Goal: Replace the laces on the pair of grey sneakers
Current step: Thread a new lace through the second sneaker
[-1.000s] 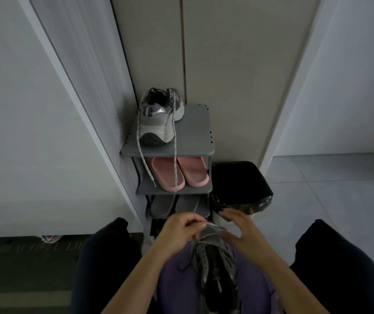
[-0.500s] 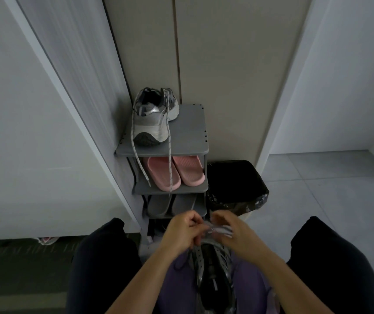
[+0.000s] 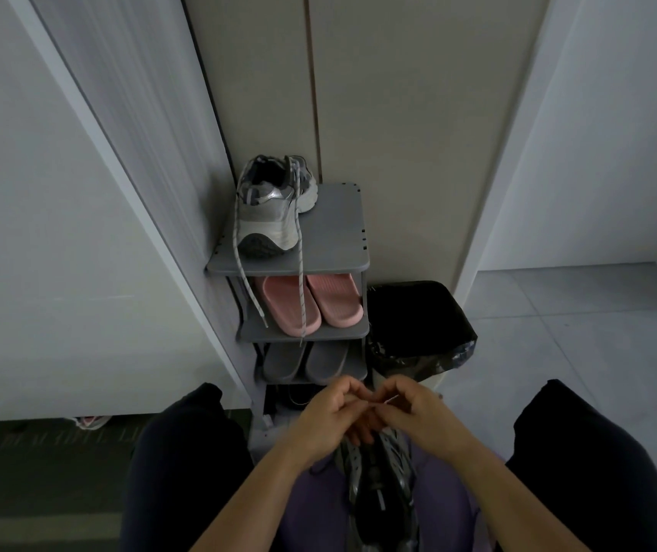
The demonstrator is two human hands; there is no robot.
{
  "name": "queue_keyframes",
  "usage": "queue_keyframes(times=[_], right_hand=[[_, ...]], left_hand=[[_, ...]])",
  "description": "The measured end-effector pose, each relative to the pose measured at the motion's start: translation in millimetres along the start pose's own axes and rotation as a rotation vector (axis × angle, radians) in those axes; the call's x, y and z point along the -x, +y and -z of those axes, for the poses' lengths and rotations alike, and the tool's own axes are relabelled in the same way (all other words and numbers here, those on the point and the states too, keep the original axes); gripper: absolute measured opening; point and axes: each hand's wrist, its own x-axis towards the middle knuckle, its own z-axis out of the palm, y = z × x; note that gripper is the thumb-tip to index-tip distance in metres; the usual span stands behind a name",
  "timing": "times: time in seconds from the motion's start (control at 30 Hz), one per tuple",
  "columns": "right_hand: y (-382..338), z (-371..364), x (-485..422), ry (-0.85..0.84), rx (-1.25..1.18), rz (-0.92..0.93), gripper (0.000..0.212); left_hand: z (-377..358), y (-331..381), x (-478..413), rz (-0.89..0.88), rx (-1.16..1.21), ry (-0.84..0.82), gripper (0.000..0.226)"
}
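Just above the near sneaker (image 3: 379, 478), our left hand (image 3: 328, 418) and right hand (image 3: 412, 416) meet, both pinching its lace (image 3: 393, 400).

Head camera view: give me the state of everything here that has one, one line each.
lap sneaker, resting on the lap under both hands.
lace, pinched between both hands.
left hand, curled, pinching the lace.
right hand, curled, pinching the lace.
rack sneaker, upright on the top shelf, untied.
loose laces, hanging down over the shelf edge.
lined bin, open at the top.
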Motion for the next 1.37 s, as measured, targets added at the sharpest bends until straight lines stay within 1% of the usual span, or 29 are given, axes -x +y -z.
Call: queue_keyframes(times=[0.1,0.13,0.17,0.2,0.23,0.27,0.3,0.33,0.37,0.4,0.43,0.47,0.53,0.57,0.63,0.7,0.73,0.8,0.83,0.87,0.9,0.93,1.0,1.1,1.13,1.23,1.37], right_hand=[[-2,-2,-1,0.029,0.071,-0.010,0.021],[-2,0,-2,0.053,0.111,-0.016,0.023],[-1,4,-2,0.075,0.140,-0.026,0.025],[2,9,-2,0.090,0.146,-0.042,0.025],[5,13,-2,0.102,0.137,-0.061,0.023],[8,18,-1,0.110,0.119,-0.083,0.020],[11,21,1,0.114,0.088,-0.108,0.014],[14,22,3,0.118,0.048,-0.133,0.008],[16,23,4,0.126,0.009,-0.150,0.006],[18,23,6,0.139,-0.028,-0.165,0.006],[21,22,7,0.150,-0.060,-0.177,0.005],[23,21,8,0.163,-0.083,-0.190,0.004],[26,21,10,0.183,-0.099,-0.216,0.009],[27,21,10,0.186,-0.109,-0.225,0.012],[28,21,11,0.189,-0.133,-0.226,0.013],[25,21,11,0.191,-0.148,-0.195,0.011],[23,20,11,0.188,-0.154,-0.172,0.011],[21,18,11,0.178,-0.152,-0.136,0.015],[22,17,11,0.166,-0.132,-0.128,0.016],[24,17,11,0.152,-0.094,-0.129,0.017],[26,17,11,0.141,-0.035,-0.135,0.018],[30,17,11,0.138,0.045,-0.138,0.020],[40,17,8,0.121,0.218,-0.139,0.022],[50,10,3,0.061,0.421,-0.131,0.007],[52,7,2,0.049,0.480,-0.126,0.008],[53,0,-1,0.043,0.581,-0.121,0.015],[50,-4,-4,0.034,0.665,-0.092,0.018]], left_hand=[[-2,-6,-6,0.032,-0.026,0.062,0.003],[1,-12,-9,0.066,-0.041,0.109,0.007],[6,-19,-11,0.120,-0.112,0.163,0.016],[13,-29,-13,0.179,-0.247,0.199,0.028],[19,-41,-13,0.244,-0.428,0.185,0.041],[23,-53,-12,0.300,-0.574,0.128,0.051],[25,-61,-10,0.348,-0.632,0.063,0.053],[24,-68,-9,0.373,-0.617,0.010,0.046],[21,-72,-8,0.370,-0.594,-0.017,0.035],[18,-73,-10,0.343,-0.586,-0.007,0.022],[16,-73,-12,0.318,-0.615,0.013,0.015],[15,-72,-14,0.298,-0.638,0.024,0.017],[16,-67,-20,0.271,-0.661,0.019,0.030],[16,-64,-22,0.271,-0.683,0.015,0.033],[18,-55,-29,0.255,-0.693,0.046,0.029],[16,-41,-39,0.207,-0.650,0.140,0.021],[12,-34,-45,0.168,-0.600,0.175,0.017],[-1,-15,-54,0.100,-0.452,0.172,0.011],[-8,-8,-56,0.088,-0.396,0.147,0.008],[-14,-5,-58,0.075,-0.392,0.125,0.005],[-18,-5,-59,0.076,-0.432,0.123,0.014],[-19,-9,-59,0.082,-0.479,0.149,0.021],[-18,-20,-51,0.125,-0.580,0.229,0.022],[-20,-41,-31,0.200,-0.748,0.229,0.019],[-23,-47,-25,0.203,-0.774,0.217,0.020],[-33,-57,-14,0.206,-0.754,0.242,0.023],[-43,-57,-13,0.201,-0.702,0.281,0.024]])
